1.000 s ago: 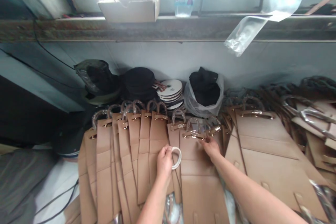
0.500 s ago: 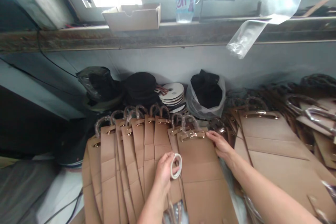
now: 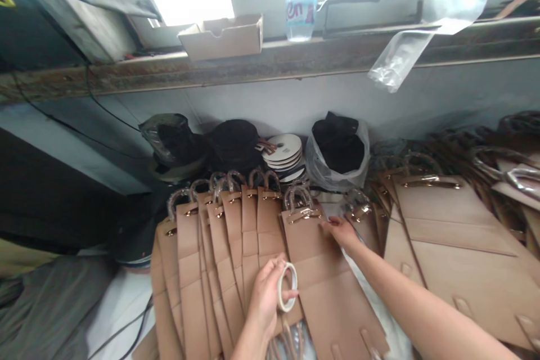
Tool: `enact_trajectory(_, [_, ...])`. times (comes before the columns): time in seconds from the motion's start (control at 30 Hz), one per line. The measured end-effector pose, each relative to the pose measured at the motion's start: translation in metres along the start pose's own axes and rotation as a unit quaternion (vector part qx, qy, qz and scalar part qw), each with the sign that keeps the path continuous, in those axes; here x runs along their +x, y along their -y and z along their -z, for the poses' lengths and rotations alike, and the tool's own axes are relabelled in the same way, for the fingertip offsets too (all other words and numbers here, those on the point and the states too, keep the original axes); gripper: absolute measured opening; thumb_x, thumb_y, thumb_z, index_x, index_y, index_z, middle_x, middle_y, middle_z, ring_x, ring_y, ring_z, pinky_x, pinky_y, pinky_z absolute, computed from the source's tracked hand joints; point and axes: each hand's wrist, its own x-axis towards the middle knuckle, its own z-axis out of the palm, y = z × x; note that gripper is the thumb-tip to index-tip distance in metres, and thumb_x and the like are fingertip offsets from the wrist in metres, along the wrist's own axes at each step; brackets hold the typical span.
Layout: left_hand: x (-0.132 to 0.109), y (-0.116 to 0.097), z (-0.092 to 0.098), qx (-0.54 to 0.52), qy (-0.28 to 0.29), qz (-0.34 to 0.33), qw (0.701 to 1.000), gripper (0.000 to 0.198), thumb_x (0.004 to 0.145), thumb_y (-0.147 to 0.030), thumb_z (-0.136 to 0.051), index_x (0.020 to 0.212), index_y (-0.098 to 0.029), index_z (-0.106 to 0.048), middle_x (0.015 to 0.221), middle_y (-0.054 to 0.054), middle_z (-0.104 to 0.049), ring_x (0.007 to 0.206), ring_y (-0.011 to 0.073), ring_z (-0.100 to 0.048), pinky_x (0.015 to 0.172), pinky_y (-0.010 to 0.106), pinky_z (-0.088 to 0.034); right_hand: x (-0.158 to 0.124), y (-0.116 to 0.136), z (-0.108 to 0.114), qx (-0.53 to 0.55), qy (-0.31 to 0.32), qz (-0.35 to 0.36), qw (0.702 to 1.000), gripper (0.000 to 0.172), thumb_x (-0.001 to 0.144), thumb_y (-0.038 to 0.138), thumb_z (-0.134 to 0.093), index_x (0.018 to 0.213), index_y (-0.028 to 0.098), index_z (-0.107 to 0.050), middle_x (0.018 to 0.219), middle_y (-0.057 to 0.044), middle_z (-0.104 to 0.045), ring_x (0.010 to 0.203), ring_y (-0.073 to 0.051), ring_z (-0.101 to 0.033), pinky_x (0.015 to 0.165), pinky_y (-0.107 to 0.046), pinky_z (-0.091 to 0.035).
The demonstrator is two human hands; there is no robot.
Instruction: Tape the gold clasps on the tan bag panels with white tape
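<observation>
My left hand [image 3: 268, 291] is closed around a small white tape roll [image 3: 287, 287] and rests on a fanned row of tan leather panels [image 3: 219, 247] with wrapped metal handles at their tops. My right hand [image 3: 340, 230] lies with fingers stretched flat on the right edge of the topmost tan panel [image 3: 320, 275], just below its gold clasp [image 3: 300, 214]. That panel overlaps the row's right end.
More tan panels [image 3: 455, 236] are piled at the right. Against the wall stand black bundles in plastic [image 3: 337, 149], a black stack [image 3: 234, 143] and white discs [image 3: 283, 152]. A ledge above holds a cardboard tray [image 3: 223, 38], a bottle [image 3: 300, 11] and a plastic sleeve [image 3: 405, 50].
The topmost panel has slid left onto the end of the fanned row with my right hand on it. My left hand with the tape roll has drawn back toward me.
</observation>
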Motion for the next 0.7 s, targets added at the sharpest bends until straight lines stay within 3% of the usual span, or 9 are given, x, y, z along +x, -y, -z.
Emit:
enact_trajectory(0.13, [-0.011, 0.003, 0.004, -0.001, 0.003, -0.003, 1.0, 0.028, 0.079, -0.038, -0.078, 0.099, -0.019, -0.073, 0.134, 0.013, -0.063, 0.118, 0.0317, -0.064, 0.054, 0.029, -0.065, -0.018, 0.012, 0.018, 0.027, 0.054, -0.033, 0.998, 0.042, 0.06, 0.046, -0.079, 0.092, 0.021, -0.073, 0.093, -0.011, -0.078, 0.09, -0.033, -0.073, 0.084, -0.044, -0.057])
enact_trajectory(0.2, [-0.016, 0.006, 0.006, -0.007, 0.007, -0.002, 1.0, 0.03, 0.078, -0.04, -0.079, 0.099, -0.02, -0.073, 0.132, 0.013, -0.065, 0.121, 0.033, -0.063, 0.055, 0.03, -0.065, -0.033, 0.021, 0.03, 0.082, 0.136, -0.063, 0.985, 0.046, 0.066, 0.05, -0.078, 0.101, 0.021, -0.074, 0.095, -0.011, -0.078, 0.087, -0.032, -0.074, 0.082, -0.043, -0.058])
enact_trajectory(0.3, [-0.027, 0.01, 0.008, -0.012, 0.009, -0.009, 1.0, 0.036, 0.075, -0.043, -0.082, 0.102, -0.021, -0.072, 0.119, 0.014, -0.071, 0.113, 0.0325, -0.067, 0.053, 0.03, -0.064, -0.072, 0.034, 0.045, 0.188, 0.265, -0.118, 0.938, 0.044, 0.066, 0.049, -0.083, 0.101, 0.025, -0.074, 0.096, -0.01, -0.079, 0.088, -0.033, -0.075, 0.084, -0.045, -0.058])
enact_trajectory(0.4, [-0.048, 0.008, 0.006, -0.013, -0.016, -0.035, 0.999, 0.041, 0.07, -0.044, -0.085, 0.1, -0.019, -0.071, 0.112, 0.013, -0.073, 0.085, 0.0252, -0.074, 0.052, 0.028, -0.062, -0.12, 0.055, 0.058, 0.232, 0.317, -0.066, 0.917, 0.038, 0.067, 0.049, -0.085, 0.097, 0.029, -0.074, 0.096, -0.005, -0.079, 0.09, -0.034, -0.075, 0.088, -0.046, -0.056])
enact_trajectory(0.47, [-0.067, 0.001, 0.001, -0.013, -0.049, -0.068, 0.996, 0.044, 0.067, -0.045, -0.087, 0.098, -0.019, -0.071, 0.117, 0.01, -0.072, 0.078, 0.0207, -0.073, 0.053, 0.026, -0.061, -0.145, 0.081, 0.074, 0.236, 0.33, -0.017, 0.914, 0.035, 0.073, 0.051, -0.082, 0.098, 0.028, -0.075, 0.095, -0.003, -0.079, 0.089, -0.033, -0.075, 0.087, -0.046, -0.056])
enact_trajectory(0.57, [-0.098, -0.014, -0.009, -0.018, -0.08, -0.125, 0.989, 0.046, 0.065, -0.049, -0.087, 0.098, -0.02, -0.069, 0.116, 0.006, -0.072, 0.084, 0.0201, -0.072, 0.05, 0.021, -0.056, -0.166, 0.132, 0.124, 0.231, 0.318, 0.013, 0.919, 0.04, 0.079, 0.05, -0.078, 0.107, 0.022, -0.073, 0.096, -0.006, -0.079, 0.088, -0.03, -0.075, 0.084, -0.041, -0.056])
enact_trajectory(0.7, [-0.136, -0.025, -0.032, -0.022, -0.035, -0.161, 0.986, 0.044, 0.07, -0.049, -0.084, 0.098, -0.021, -0.066, 0.083, 0.0, -0.07, 0.066, 0.0135, -0.064, 0.043, 0.016, -0.043, -0.18, 0.19, 0.232, 0.211, 0.224, 0.022, 0.951, 0.046, 0.08, 0.051, -0.077, 0.111, 0.018, -0.072, 0.102, -0.012, -0.078, 0.087, -0.029, -0.074, 0.082, -0.04, -0.058])
